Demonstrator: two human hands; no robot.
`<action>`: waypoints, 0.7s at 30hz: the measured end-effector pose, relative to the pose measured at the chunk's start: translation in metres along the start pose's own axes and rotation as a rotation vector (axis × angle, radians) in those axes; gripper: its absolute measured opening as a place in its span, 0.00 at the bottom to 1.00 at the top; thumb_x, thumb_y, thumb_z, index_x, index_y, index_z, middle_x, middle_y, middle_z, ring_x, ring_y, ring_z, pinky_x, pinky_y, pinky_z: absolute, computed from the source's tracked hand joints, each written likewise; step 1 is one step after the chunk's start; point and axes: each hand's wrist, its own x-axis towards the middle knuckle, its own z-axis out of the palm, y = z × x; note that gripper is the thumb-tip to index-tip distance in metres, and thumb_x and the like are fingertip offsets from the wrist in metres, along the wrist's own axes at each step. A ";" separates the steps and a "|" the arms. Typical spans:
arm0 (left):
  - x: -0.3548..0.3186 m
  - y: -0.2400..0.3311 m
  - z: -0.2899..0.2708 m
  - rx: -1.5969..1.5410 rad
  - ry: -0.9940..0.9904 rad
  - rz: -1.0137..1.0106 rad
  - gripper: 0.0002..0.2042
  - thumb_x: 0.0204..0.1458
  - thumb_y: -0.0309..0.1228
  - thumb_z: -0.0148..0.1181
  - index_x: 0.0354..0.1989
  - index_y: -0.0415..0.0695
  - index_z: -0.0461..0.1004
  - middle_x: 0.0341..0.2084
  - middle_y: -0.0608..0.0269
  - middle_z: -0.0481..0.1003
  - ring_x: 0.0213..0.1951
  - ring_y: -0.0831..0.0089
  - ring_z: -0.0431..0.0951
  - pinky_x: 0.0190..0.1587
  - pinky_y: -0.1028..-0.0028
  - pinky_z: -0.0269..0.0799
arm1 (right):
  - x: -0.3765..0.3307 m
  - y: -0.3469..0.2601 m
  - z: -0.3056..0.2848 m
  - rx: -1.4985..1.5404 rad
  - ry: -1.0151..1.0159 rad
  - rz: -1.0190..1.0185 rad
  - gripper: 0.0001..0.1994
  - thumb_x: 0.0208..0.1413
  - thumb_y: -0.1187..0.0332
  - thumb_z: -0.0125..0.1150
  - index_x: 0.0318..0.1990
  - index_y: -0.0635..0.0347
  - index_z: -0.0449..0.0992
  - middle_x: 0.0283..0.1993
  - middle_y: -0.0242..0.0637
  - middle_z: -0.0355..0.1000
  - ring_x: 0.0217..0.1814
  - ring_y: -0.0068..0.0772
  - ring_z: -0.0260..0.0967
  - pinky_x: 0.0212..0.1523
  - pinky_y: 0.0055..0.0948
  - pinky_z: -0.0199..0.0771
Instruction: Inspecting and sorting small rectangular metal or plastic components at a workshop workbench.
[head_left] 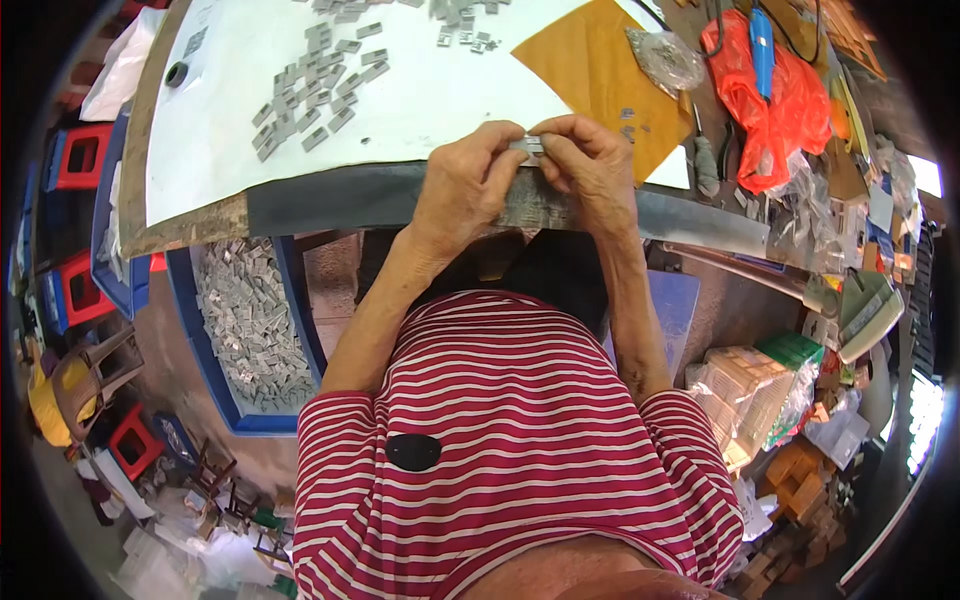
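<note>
Between my two hands, just above the table's near edge, is a small grey metal piece (529, 146). My left hand (463, 182) pinches its left end with thumb and forefinger, and my right hand (592, 168) pinches the right end. The fingertips cover part of it. Many similar grey pieces (318, 88) lie loosely grouped on the white sheet (220, 120) to the left of my hands. A second group (464, 22) sits farther back on the same sheet.
A brown sheet (590, 60) lies right of the white one, with a clear plastic bag (668, 58) on it. Beyond are a screwdriver (704, 160), a red plastic bag (750, 110) and a blue tool (762, 55). Below the table's left side stands a blue bin (192, 340) full of grey pieces.
</note>
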 end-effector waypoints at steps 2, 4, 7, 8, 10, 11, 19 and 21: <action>-0.001 -0.003 -0.001 0.022 -0.007 0.043 0.08 0.46 0.23 0.55 0.36 0.37 0.72 0.25 0.54 0.74 0.26 0.71 0.76 0.29 0.77 0.70 | 0.000 -0.001 0.002 -0.040 0.019 0.009 0.05 0.50 0.75 0.52 0.33 0.67 0.73 0.18 0.28 0.64 0.17 0.13 0.57 0.17 0.12 0.53; 0.000 -0.003 0.000 0.189 -0.012 0.131 0.08 0.45 0.23 0.56 0.35 0.37 0.72 0.27 0.53 0.74 0.28 0.63 0.76 0.31 0.73 0.70 | -0.002 -0.001 0.002 -0.054 0.025 -0.010 0.05 0.50 0.75 0.52 0.33 0.67 0.73 0.18 0.29 0.64 0.17 0.14 0.56 0.17 0.13 0.53; 0.001 -0.001 -0.002 0.234 0.009 0.167 0.08 0.43 0.24 0.57 0.34 0.38 0.71 0.27 0.55 0.73 0.27 0.60 0.74 0.31 0.70 0.69 | -0.001 -0.004 0.004 -0.050 0.020 -0.017 0.06 0.51 0.76 0.51 0.34 0.67 0.73 0.18 0.29 0.64 0.17 0.14 0.56 0.17 0.13 0.53; 0.001 -0.002 -0.004 0.258 0.003 0.160 0.08 0.43 0.25 0.57 0.34 0.38 0.71 0.27 0.56 0.73 0.27 0.61 0.73 0.31 0.71 0.68 | 0.000 -0.004 0.004 -0.047 -0.017 -0.038 0.06 0.52 0.75 0.51 0.35 0.68 0.73 0.18 0.29 0.65 0.18 0.14 0.57 0.18 0.13 0.55; 0.001 -0.003 -0.011 0.275 0.008 0.145 0.08 0.43 0.25 0.57 0.34 0.38 0.71 0.27 0.56 0.73 0.26 0.62 0.73 0.31 0.71 0.68 | 0.001 -0.006 0.009 -0.040 -0.045 -0.043 0.07 0.52 0.75 0.51 0.35 0.68 0.73 0.19 0.30 0.66 0.18 0.15 0.58 0.19 0.13 0.56; 0.001 -0.004 -0.014 0.281 0.006 0.134 0.08 0.44 0.25 0.57 0.33 0.39 0.71 0.27 0.56 0.73 0.26 0.63 0.73 0.30 0.71 0.68 | 0.002 -0.007 0.011 -0.038 -0.060 -0.047 0.07 0.53 0.74 0.51 0.36 0.68 0.73 0.20 0.30 0.66 0.19 0.15 0.59 0.20 0.13 0.57; 0.016 -0.040 -0.051 0.443 0.199 0.028 0.04 0.44 0.28 0.55 0.28 0.42 0.72 0.24 0.59 0.72 0.27 0.63 0.71 0.32 0.67 0.59 | -0.002 -0.001 0.009 -0.082 -0.004 -0.111 0.07 0.53 0.75 0.51 0.36 0.70 0.72 0.22 0.31 0.67 0.20 0.15 0.60 0.21 0.14 0.59; 0.020 -0.050 -0.059 0.590 0.241 -0.012 0.04 0.44 0.30 0.55 0.27 0.44 0.71 0.23 0.62 0.71 0.27 0.65 0.71 0.32 0.66 0.57 | -0.003 -0.002 0.007 -0.099 0.008 -0.124 0.07 0.53 0.75 0.51 0.37 0.70 0.72 0.22 0.31 0.67 0.20 0.15 0.60 0.21 0.13 0.59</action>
